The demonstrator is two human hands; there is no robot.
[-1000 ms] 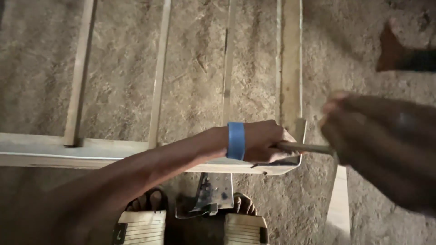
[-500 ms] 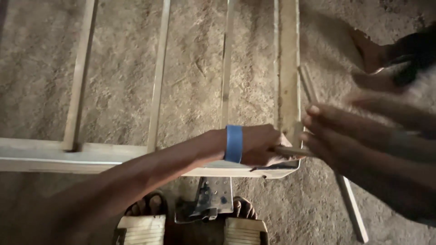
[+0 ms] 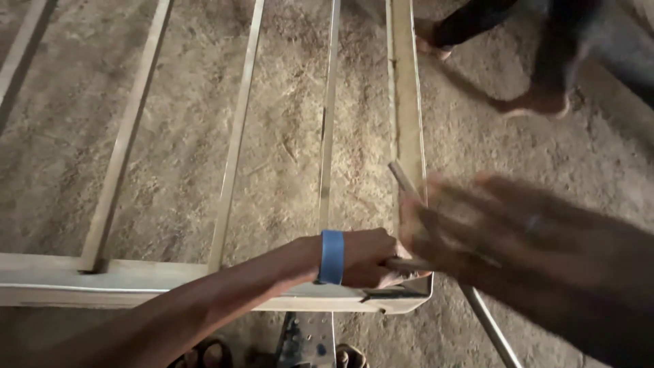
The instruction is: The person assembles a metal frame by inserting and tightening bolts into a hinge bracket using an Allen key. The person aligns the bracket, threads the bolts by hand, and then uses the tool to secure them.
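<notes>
A metal frame [image 3: 409,123] with thin slats lies on a dirt floor. My left hand [image 3: 364,257], with a blue wristband [image 3: 332,257], rests on the frame's near right corner. It grips a short thin rod [image 3: 403,263] that points to the right. My right hand [image 3: 518,245] is blurred, just right of that corner. It is closed around a long slim bar [image 3: 487,324] that slants from the frame's right rail down towards the bottom edge. The two hands nearly touch at the corner.
Another person's bare feet [image 3: 535,102] stand on the dirt at the top right, close to the frame's right rail. My own sandalled feet [image 3: 204,354] and a metal piece [image 3: 306,341] show under the near rail [image 3: 102,279]. Parallel slats [image 3: 235,150] cross the frame.
My right hand has swung in from the right with the long bar, which now reaches the corner. My left hand has stayed on the corner. The other person's feet have come further into view.
</notes>
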